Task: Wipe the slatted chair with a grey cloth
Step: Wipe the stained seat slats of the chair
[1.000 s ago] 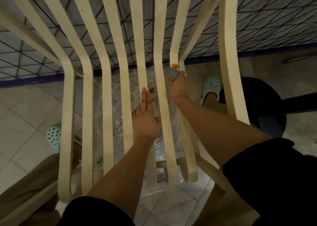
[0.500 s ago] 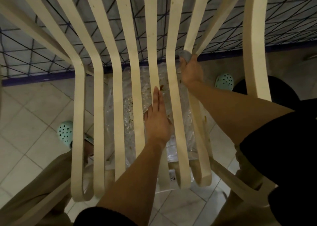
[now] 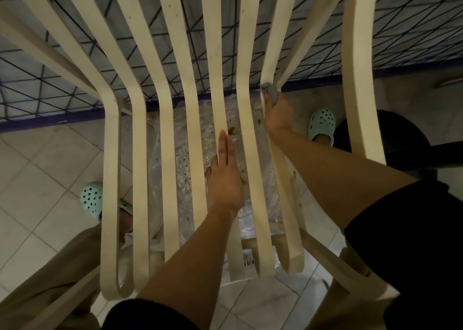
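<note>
Two hands are seen on a cream chair (image 3: 110, 154). The right hand (image 3: 278, 115) is curled round an outer slat (image 3: 271, 53) at its bend, with the grey cloth (image 3: 271, 91) bunched just beyond its fingertips against the slat. The left hand (image 3: 225, 179) is laid flat along a middle slat (image 3: 216, 91), its fingers (image 3: 223, 146) straight and holding nothing.

The right hand (image 3: 276, 115) has pushed the grey cloth (image 3: 270, 92) up the slat (image 3: 271, 53), seemingly clearing an orange smear.
</note>
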`<state>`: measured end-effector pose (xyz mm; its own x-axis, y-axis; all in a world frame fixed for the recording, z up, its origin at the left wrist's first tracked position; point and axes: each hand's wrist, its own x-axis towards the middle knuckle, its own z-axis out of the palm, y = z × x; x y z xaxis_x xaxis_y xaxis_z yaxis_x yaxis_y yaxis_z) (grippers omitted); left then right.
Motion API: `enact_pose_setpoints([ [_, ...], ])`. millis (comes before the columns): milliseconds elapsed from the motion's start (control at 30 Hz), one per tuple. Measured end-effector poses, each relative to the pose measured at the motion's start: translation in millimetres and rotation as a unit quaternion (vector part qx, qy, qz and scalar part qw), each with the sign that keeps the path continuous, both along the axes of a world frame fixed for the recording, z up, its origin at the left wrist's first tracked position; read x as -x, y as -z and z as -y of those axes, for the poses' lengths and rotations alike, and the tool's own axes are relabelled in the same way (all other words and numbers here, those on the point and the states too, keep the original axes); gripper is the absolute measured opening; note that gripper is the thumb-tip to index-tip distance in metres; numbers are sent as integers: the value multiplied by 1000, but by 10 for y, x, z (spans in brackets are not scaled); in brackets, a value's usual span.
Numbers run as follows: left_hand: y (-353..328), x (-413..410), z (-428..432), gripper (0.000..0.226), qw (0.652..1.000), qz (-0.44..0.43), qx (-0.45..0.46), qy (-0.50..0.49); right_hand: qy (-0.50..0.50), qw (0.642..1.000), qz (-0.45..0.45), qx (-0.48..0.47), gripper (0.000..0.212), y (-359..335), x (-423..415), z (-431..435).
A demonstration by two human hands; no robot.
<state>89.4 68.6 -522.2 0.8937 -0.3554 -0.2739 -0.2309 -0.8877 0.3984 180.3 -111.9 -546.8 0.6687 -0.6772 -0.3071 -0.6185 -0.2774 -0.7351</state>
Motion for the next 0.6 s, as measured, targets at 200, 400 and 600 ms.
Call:
enact_pose_setpoints([
  [200,-25,-16,-8,102,1000,6,-5,10,40,998,-33,-18,42,-29,383,-145],
  [400,-78,20,0,101,999,-12,23,18,74,994,-48,-71,42,-147,1077,-378],
  [600,-79,26,-101,102,996,-50,-8,67,58,995,-64,-55,35,-403,1835,-668],
])
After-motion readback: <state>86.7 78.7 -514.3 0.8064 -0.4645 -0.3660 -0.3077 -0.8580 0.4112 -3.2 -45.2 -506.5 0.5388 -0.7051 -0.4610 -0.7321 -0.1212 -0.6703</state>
